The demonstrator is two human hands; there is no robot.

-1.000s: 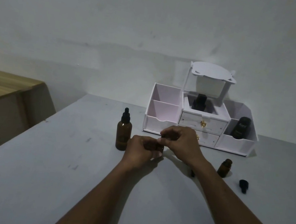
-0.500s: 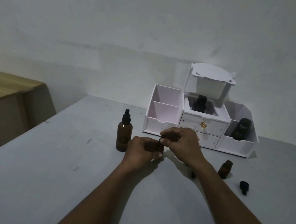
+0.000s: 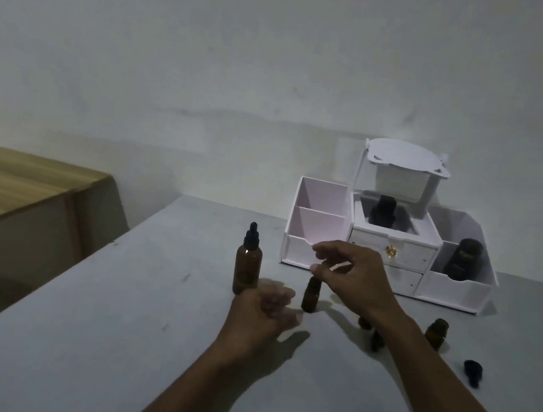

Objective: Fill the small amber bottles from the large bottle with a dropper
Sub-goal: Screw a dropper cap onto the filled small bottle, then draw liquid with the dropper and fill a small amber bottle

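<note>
The large amber bottle (image 3: 248,265) with a black dropper cap stands on the grey table (image 3: 107,340). Right of it stands a small amber bottle (image 3: 310,295), with neither hand gripping it. My right hand (image 3: 353,279) hovers just above its top, thumb and forefinger apart with nothing seen between them. My left hand (image 3: 262,315) lies just left of that bottle, fingers loose and blurred, holding nothing. A second small amber bottle (image 3: 436,333) stands uncapped to the right, with a black cap (image 3: 472,367) lying near it.
A white organiser (image 3: 316,225) stands at the back, with a dark bottle (image 3: 382,210) in its middle box and a black jar (image 3: 462,264) in its right bin. Two small dark items (image 3: 365,322) lie partly behind my right forearm. A wooden table (image 3: 6,188) is at the left.
Both hands were closed around the small bottle. My left hand has let go and dropped back toward me; my right hand has lifted off the top, leaving the bottle standing.
</note>
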